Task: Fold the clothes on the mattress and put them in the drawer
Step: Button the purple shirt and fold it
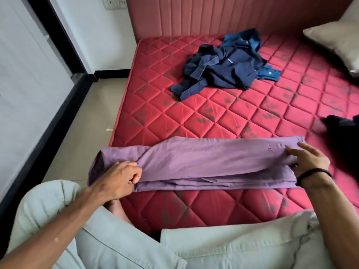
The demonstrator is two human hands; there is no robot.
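Purple garment (204, 162) between both hands' fingers (136, 171).

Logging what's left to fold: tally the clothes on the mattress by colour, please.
Purple: 1, the purple garment under both hands.
Navy blue: 1 heap, the navy pile; pieces inside cannot be counted.
Black: 1, the black cloth at the right edge, partly cut off.
Total: 3 visible groups.

Mattress (223, 113): red, quilted diamond pattern w/ dark leaf prints. Headboard (213, 14): pink, vertical ribs. Long folded garment (204, 162): plain purple. Crumpled clothes pile (223, 68): navy, some teal. Pillow (338, 35): beige. Trousers (223, 247): pale green. Wristband (312, 172): black.
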